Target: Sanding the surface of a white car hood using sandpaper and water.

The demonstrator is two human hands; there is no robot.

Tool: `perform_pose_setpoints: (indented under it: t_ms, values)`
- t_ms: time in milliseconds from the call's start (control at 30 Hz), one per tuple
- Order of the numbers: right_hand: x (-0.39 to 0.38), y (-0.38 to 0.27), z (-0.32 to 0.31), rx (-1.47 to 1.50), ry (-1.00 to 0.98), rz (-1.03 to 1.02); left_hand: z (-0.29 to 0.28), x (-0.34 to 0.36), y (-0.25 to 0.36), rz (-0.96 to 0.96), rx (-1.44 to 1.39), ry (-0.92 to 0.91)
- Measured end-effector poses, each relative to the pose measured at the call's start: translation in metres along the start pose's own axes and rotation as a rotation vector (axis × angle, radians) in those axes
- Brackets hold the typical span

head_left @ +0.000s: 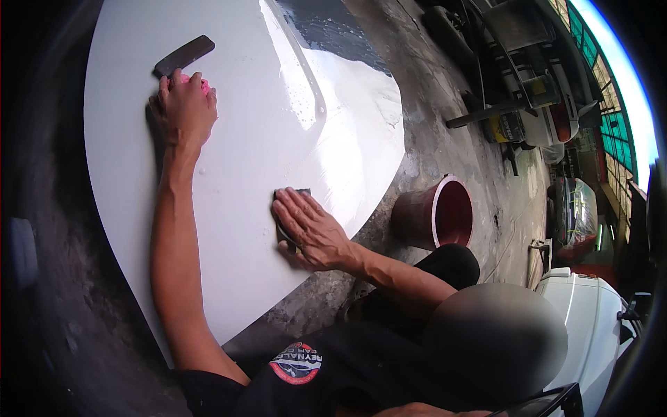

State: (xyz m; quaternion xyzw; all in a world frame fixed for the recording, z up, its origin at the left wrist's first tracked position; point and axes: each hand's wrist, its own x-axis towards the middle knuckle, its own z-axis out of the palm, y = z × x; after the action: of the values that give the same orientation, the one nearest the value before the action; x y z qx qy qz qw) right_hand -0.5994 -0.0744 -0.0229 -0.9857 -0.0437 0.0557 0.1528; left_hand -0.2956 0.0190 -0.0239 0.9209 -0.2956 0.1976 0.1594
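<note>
A large white car body panel point(243, 174) lies in front of me, its right part wet and glossy. Towards the far left of it, my left hand point(186, 111) is closed over a pink sponge point(204, 86), mostly hidden by the fingers. Just beyond those fingertips rests a dark, oblong block point(184, 55). My right hand point(310, 229) presses down near the panel's right edge, its fingers laid together over a dark piece of sandpaper point(303, 191). Only the sandpaper's edges show past the fingers and the palm.
A dark red bucket point(417, 212) is on the stained concrete floor point(497, 208), right of the panel. Car parts and metal frames point(521, 83) crowd the far right. A white vehicle point(580, 313) stands at the lower right. A blurred round shape point(497, 340) is beside my right arm.
</note>
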Motion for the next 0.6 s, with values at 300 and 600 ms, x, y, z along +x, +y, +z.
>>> perform_pose_setpoints:
  t_ms: [300,600]
  values:
    - [0.001,0.002,0.002,-0.025,0.004,-0.003,0.008,0.0,-0.002,-0.059,-0.02,-0.009]
    - [0.035,0.057,-0.008,-0.063,0.293,0.401,0.011,-0.002,-0.003,-0.047,-0.021,0.044]
